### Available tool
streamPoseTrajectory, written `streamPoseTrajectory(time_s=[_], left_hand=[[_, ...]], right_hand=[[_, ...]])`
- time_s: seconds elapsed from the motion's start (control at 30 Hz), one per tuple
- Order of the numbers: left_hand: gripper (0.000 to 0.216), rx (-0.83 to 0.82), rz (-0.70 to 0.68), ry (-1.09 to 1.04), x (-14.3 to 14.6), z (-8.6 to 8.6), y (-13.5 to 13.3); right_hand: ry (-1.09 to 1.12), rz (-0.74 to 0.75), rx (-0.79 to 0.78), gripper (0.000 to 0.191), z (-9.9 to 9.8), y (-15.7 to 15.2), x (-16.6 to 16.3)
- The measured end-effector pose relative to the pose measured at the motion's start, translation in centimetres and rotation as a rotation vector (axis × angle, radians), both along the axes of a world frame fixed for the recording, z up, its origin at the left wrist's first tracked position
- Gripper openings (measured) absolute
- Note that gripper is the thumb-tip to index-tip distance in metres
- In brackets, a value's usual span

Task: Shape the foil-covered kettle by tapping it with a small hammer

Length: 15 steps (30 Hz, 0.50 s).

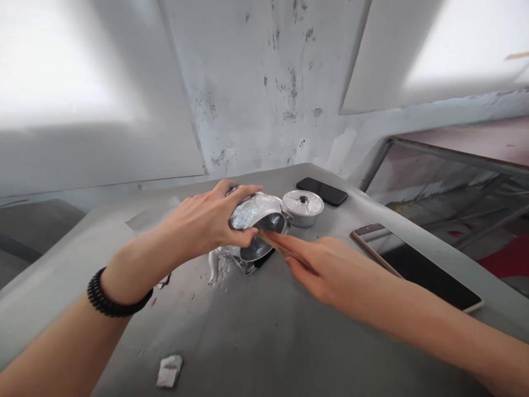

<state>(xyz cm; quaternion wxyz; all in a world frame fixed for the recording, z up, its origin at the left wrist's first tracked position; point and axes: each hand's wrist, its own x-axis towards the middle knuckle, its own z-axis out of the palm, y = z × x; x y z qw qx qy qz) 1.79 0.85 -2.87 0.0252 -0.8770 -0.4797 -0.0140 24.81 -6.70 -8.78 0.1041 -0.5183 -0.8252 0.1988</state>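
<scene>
My left hand [206,220] is closed round a small shiny metal pot [258,218] wrapped in foil and holds it tilted, mouth toward me, just above the grey table [268,331]. My right hand [326,264] pinches a thin wooden stick [276,245] whose tip reaches the pot's rim. A black coiled band sits on my left wrist. Crumpled foil [219,264] lies under the pot.
A second small lidded metal pot [303,207] stands just behind. A black phone [322,191] lies at the far edge and a larger phone [417,264] lies at the right edge. A grey scrap [169,370] lies near me. The peeling wall rises behind.
</scene>
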Motion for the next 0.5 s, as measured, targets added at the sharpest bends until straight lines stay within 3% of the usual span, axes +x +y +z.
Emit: streamPoseTrajectory(time_s=[0.5], left_hand=[[0.07,-0.094,0.096,-0.042,-0.35,0.63,-0.06]], right_hand=[[-0.096,0.091,0.127,0.067,-0.61,0.0,-0.26]])
